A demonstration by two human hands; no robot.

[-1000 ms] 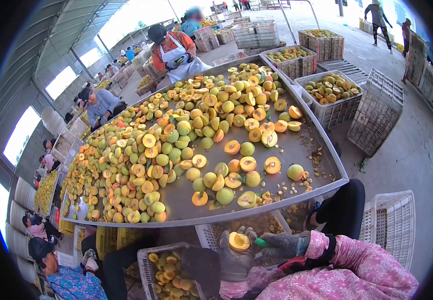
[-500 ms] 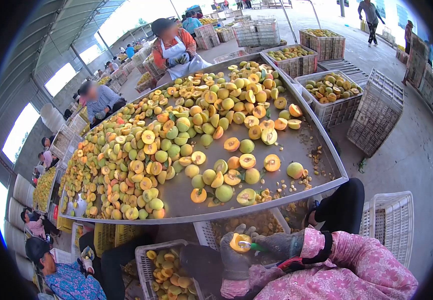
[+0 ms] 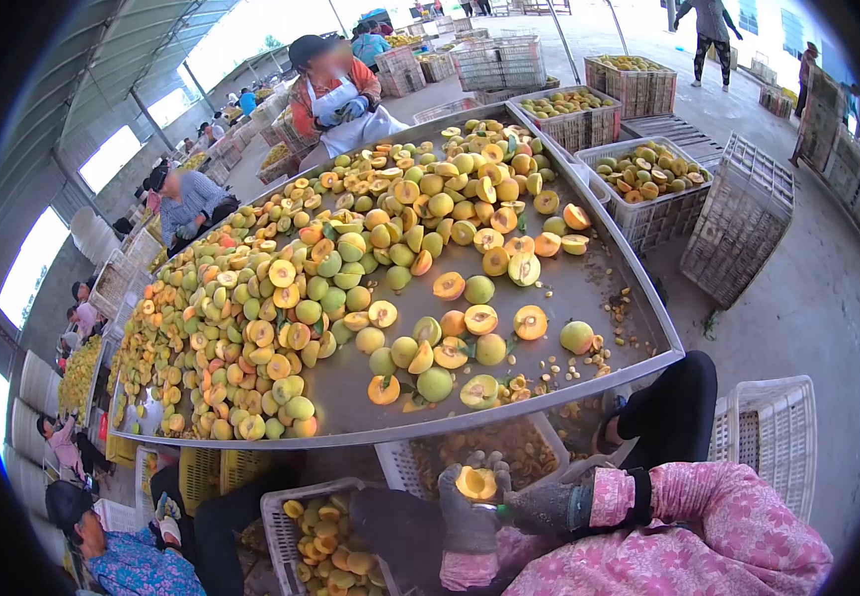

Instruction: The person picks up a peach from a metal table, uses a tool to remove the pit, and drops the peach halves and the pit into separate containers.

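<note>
In my gloved left hand [image 3: 462, 521] I hold a peach half [image 3: 476, 483], its orange cut side facing up. The fingers wrap round its edge. My gloved right hand [image 3: 547, 509] is closed beside it on a small green-handled scoop [image 3: 499, 510], mostly hidden by the glove. Both hands are over my lap, below the metal table's near edge. Beyond them a white crate [image 3: 405, 469] holds peach stones and scraps. Many whole and halved peaches [image 3: 330, 263] cover the metal table [image 3: 604, 328], with loose stones [image 3: 599, 360] near its right corner.
A crate of peach halves [image 3: 273, 526] stands at my left, beside a co-worker in a blue patterned top [image 3: 142, 561]. An empty-looking white crate [image 3: 773, 432] is at my right. Full crates [image 3: 653, 223] stand beyond the table. Another person in an apron [image 3: 340, 109] sits across.
The scoop's metal tip, earlier over the peach half, has moved down and away from its cut face. My right hand has lowered slightly. The view has shifted a little; a distant person has walked.
</note>
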